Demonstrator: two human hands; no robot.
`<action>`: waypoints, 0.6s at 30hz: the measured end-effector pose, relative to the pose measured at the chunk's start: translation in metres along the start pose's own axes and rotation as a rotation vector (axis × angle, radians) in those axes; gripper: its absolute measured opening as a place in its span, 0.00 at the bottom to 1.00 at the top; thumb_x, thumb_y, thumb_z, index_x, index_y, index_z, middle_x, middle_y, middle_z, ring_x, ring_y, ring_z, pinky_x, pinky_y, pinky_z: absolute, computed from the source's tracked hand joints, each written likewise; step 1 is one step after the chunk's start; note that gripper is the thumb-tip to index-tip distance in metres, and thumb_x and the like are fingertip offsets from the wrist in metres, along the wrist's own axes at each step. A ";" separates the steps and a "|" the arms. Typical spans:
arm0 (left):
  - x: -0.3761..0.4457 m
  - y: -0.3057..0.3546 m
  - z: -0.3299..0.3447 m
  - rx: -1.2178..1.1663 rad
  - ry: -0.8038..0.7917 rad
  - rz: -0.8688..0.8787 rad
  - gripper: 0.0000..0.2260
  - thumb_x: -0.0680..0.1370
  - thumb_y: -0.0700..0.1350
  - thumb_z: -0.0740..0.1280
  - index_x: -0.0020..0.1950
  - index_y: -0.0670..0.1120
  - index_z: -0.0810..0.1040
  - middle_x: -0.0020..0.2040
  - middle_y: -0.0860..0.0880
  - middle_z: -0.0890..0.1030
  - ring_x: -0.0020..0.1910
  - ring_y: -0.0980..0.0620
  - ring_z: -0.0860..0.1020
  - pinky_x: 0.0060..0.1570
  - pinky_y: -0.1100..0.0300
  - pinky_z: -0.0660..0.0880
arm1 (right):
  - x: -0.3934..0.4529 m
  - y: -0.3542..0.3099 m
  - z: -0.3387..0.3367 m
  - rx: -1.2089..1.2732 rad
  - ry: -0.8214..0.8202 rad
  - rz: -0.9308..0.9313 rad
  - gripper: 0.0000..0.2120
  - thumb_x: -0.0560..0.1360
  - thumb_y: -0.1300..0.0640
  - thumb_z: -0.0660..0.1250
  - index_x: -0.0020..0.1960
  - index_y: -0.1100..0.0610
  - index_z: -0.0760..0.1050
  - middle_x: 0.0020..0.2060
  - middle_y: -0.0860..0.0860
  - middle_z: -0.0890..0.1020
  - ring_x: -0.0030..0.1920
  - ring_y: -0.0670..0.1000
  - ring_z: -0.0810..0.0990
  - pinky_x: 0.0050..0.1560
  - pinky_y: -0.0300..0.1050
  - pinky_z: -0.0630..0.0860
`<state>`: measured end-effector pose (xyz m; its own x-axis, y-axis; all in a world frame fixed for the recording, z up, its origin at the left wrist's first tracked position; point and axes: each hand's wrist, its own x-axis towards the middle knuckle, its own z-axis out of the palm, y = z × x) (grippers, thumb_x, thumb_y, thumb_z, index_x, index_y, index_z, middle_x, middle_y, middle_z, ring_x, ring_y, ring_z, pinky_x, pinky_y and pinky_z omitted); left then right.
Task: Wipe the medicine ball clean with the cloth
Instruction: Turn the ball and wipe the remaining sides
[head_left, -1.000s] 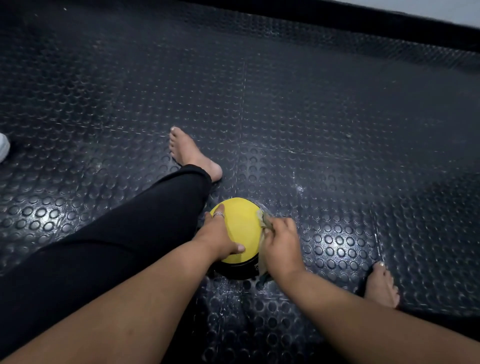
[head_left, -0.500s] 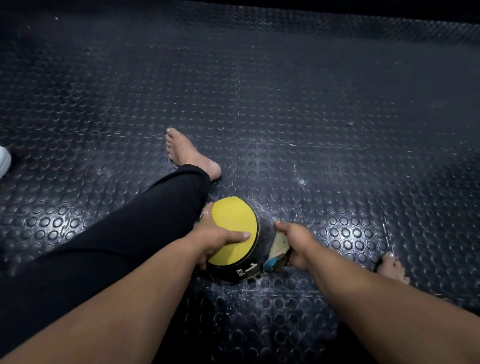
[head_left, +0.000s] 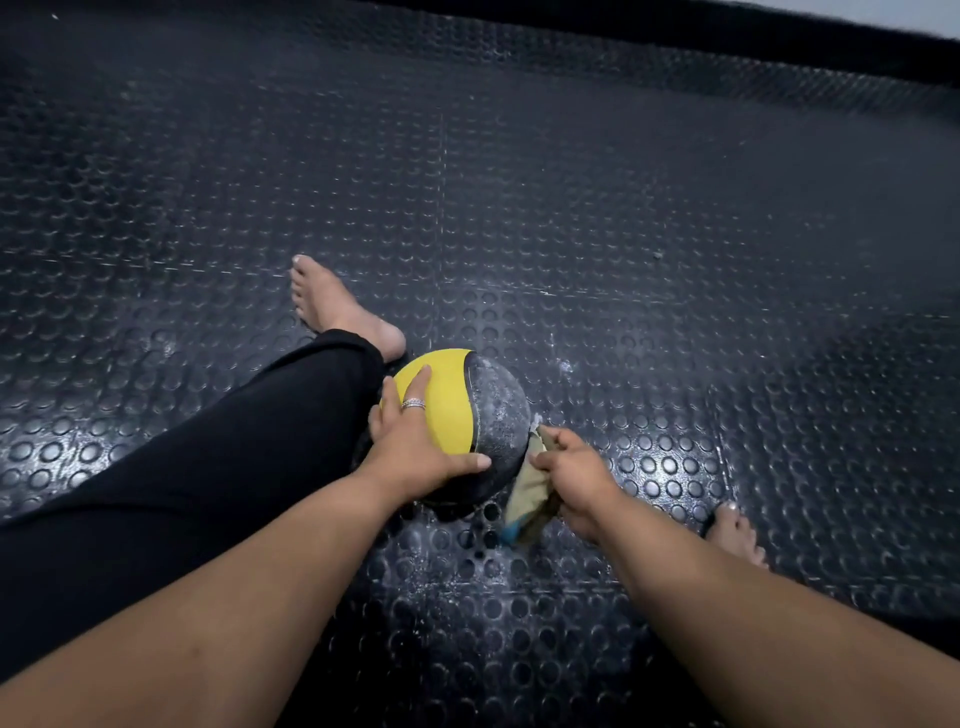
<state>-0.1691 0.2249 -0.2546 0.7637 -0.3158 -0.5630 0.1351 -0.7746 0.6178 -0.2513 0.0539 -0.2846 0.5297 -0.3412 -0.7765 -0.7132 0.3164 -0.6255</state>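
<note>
Your left hand (head_left: 415, 447) lies spread over the yellow panel of the medicine ball (head_left: 457, 426), fingers straight and thumb reaching across to the dark panel, pressing it in place rather than gripping it. Your right hand (head_left: 576, 475) is curled round the bunched cloth (head_left: 527, 493), which touches the ball's lower right side where it meets the floor. The ball sits on the studded rubber floor mat (head_left: 675, 260), roughly at the middle of the mat's near half, just beside your left foot (head_left: 337, 306) and the black trouser leg (head_left: 208, 441); your right foot (head_left: 735, 535) shows near the right edge. The dark panel looks dusty and grey, so that side probably still needs work. Judge the ball as dense and round, with a grippy rubber skin: it will likely roll rather than slide, so keep a broad palm on top and turn it by rolling. The cloth is soft and limp; hold it bunched so it presses firmly.
</note>
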 end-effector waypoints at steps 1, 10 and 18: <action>-0.002 0.000 0.001 0.023 0.016 -0.018 0.56 0.65 0.56 0.80 0.79 0.57 0.43 0.79 0.45 0.38 0.78 0.42 0.43 0.76 0.49 0.49 | -0.001 -0.001 0.002 -0.068 0.010 -0.012 0.19 0.75 0.70 0.61 0.63 0.56 0.72 0.50 0.58 0.81 0.46 0.57 0.79 0.48 0.55 0.77; -0.003 0.011 0.009 0.168 0.006 -0.129 0.61 0.64 0.52 0.82 0.75 0.66 0.34 0.77 0.43 0.35 0.76 0.34 0.47 0.72 0.41 0.61 | -0.024 -0.030 0.027 -0.566 0.293 -0.504 0.18 0.80 0.58 0.58 0.70 0.53 0.67 0.62 0.51 0.69 0.53 0.46 0.72 0.56 0.37 0.68; -0.002 0.012 0.010 0.229 -0.074 -0.090 0.59 0.66 0.49 0.81 0.75 0.67 0.34 0.75 0.44 0.29 0.76 0.36 0.38 0.72 0.43 0.59 | -0.001 -0.035 0.053 -0.816 0.311 -0.744 0.15 0.79 0.61 0.59 0.64 0.56 0.75 0.57 0.54 0.75 0.58 0.55 0.70 0.62 0.42 0.65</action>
<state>-0.1752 0.2112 -0.2515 0.7054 -0.2729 -0.6541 0.0478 -0.9025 0.4280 -0.2024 0.0903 -0.2663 0.8894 -0.4432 -0.1120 -0.4165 -0.6847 -0.5981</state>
